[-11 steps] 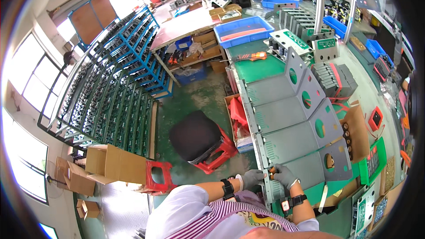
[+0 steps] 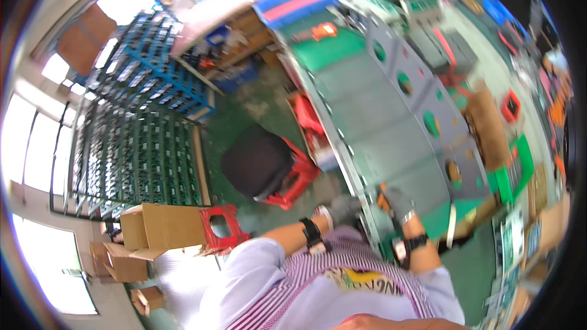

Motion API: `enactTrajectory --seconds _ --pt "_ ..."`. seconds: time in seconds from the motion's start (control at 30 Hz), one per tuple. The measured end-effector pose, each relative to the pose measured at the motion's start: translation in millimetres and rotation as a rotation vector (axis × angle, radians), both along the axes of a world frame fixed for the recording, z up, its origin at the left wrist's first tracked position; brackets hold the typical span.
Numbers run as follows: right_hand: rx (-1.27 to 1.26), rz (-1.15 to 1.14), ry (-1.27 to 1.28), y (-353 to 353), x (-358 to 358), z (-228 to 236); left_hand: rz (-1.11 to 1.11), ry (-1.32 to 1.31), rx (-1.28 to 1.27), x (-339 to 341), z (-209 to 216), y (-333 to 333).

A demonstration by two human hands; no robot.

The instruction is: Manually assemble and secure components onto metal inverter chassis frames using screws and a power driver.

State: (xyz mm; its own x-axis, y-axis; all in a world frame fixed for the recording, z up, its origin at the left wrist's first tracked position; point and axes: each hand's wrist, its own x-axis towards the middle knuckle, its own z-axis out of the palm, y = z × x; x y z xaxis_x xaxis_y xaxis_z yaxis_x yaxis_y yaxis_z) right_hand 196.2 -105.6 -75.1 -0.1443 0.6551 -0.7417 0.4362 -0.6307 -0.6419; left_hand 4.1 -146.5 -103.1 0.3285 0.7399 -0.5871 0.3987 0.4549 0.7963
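A row of grey bent sheet-metal panels [image 2: 385, 122], with round cutouts in their raised sides, lies along the green-topped bench. At the nearest panel's slotted edge strip [image 2: 378, 217], my gloved right hand [image 2: 400, 203] is curled round a small orange piece [image 2: 383, 195], whose kind is blurred. My gloved left hand [image 2: 345, 211] is just left of that strip, beside the bench edge. Motion smears its fingers, so what they hold cannot be made out. Both wrists carry black straps.
A black-covered red stool [image 2: 257, 162] stands left of the bench, near a cardboard box [image 2: 171, 227]. Racks of boards [image 2: 134, 162] line the left. A blue tray [image 2: 296, 1] and an orange-handled tool [image 2: 324, 31] are at the bench's far end. A green bin [image 2: 520, 171] is at right.
The whole view has swung and blurred, with the bench and panels higher in the picture. Both hands remain near the nearest panel's edge, and the orange piece shows more plainly by my right fingers.
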Motion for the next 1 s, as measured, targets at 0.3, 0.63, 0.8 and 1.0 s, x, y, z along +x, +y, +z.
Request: enactTrajectory --seconds 0.3,0.63,0.8,1.0 --pt "0.106 -0.189 0.105 -17.0 9.6 -14.9 0.208 -0.274 -0.160 12.3 20.3 3.1" --pt "0.893 0.243 -0.711 -42.9 59.7 15.8 0.463 -0.555 -0.254 15.7 9.3 -5.0" --pt "0.712 0.488 -0.701 -52.3 70.2 7.1 0.370 -0.408 -0.155 11.5 17.0 -6.1" --pt "0.091 -0.593 1.143 -59.3 66.3 32.2 0.374 -0.123 0.103 7.0 66.2 -3.0"
